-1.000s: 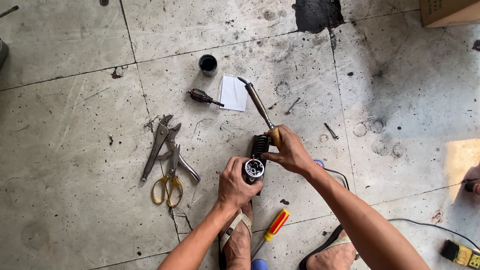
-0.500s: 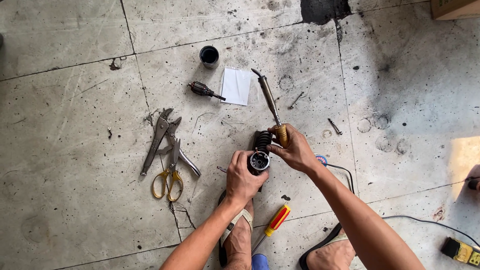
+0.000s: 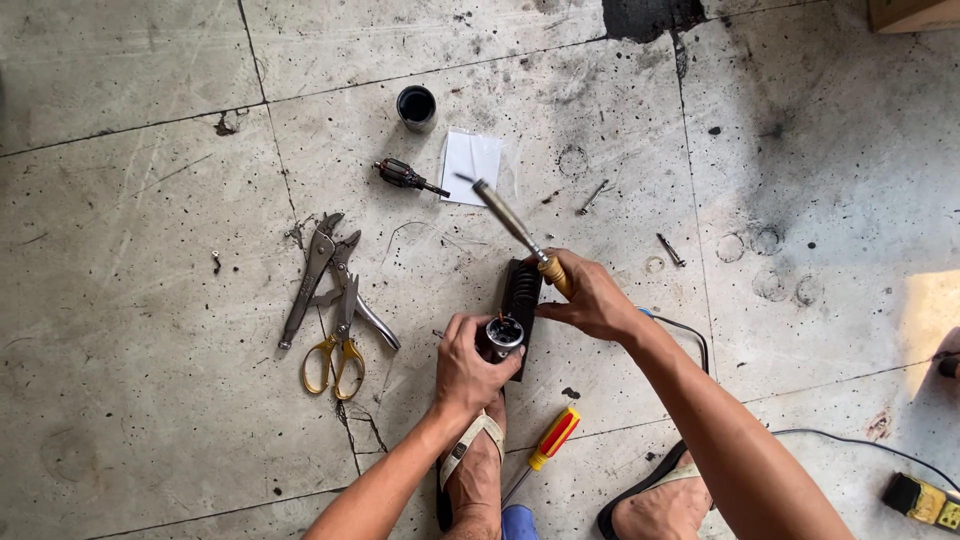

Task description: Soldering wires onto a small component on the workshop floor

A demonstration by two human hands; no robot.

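Observation:
My left hand (image 3: 468, 366) grips a small black cylindrical part (image 3: 503, 335) with a round metal top, held upright just above my sandalled foot (image 3: 472, 470). My right hand (image 3: 592, 297) holds a soldering iron (image 3: 510, 222) by its yellow handle, its metal shaft pointing up and left, away from the part. A black stand with a coiled spring (image 3: 521, 289) lies on the floor between the two hands. A cord (image 3: 684, 330) runs from my right hand toward the right.
On the concrete floor lie locking pliers (image 3: 312, 275), yellow-handled scissors (image 3: 338, 350), a small dark screwdriver (image 3: 408, 178), white paper (image 3: 471, 166), a black cup (image 3: 416, 106), a red-yellow screwdriver (image 3: 548, 446), loose screws (image 3: 670, 250) and a plug strip (image 3: 922, 499) at bottom right.
My right hand has swung the soldering iron's tip further left and lower. The view has shifted slightly; my left hand keeps its grip on the black part.

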